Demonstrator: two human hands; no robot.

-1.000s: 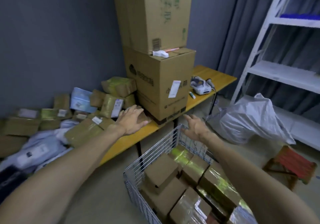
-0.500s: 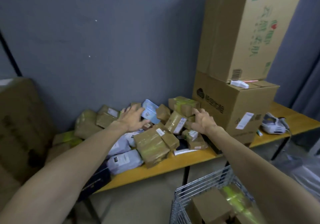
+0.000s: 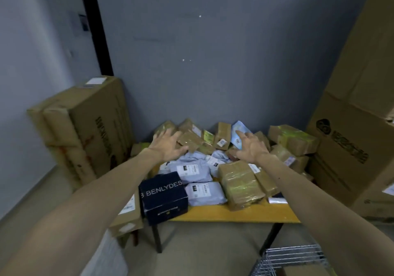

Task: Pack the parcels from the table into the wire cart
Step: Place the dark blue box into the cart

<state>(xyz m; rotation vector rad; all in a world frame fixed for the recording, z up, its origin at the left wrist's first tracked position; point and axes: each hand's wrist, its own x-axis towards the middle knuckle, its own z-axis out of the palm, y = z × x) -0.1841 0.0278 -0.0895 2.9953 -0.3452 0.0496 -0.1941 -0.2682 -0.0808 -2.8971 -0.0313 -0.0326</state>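
— Fingers (image 3: 168,133) of the left hand (image 3: 167,147): spread wide, gripping nothing, poised above a taped brown parcel (image 3: 190,141) at the back of the heap.
— And on the right hand (image 3: 250,149)?
— Spread too, loosely bent, holding nothing. Hovers just in front of a blue-and-white packet (image 3: 239,131) standing on edge. Touching or apart, cannot tell.
— Whereabouts of the parcels (image 3: 221,141)?
— Heaped on the yellow surface (image 3: 223,212), centre of the frame, against the grey wall (image 3: 213,62). Brown taped boxes at the back and right, grey mailer bags (image 3: 195,170) in the middle, a large tape-wrapped brown package (image 3: 239,183) right of centre near the front edge.
— Anything at the left front?
— Navy box (image 3: 163,194) lettered BENLYDES, overhanging the front edge at the left end. Just beside it, further left and lower, a brown box with white labels (image 3: 128,220), partly hidden by the left forearm.
— And the wire cart (image 3: 294,254)?
— Lower right corner of the frame, cut off by the edge. Shows only some rim wires and one brown box (image 3: 302,271) inside. Sits in front of the surface, well apart from both hands.
— Around the surface?
— Tall stacked cartons (image 3: 351,143) at the right edge of the frame, and a big printed carton (image 3: 91,126) at the left.
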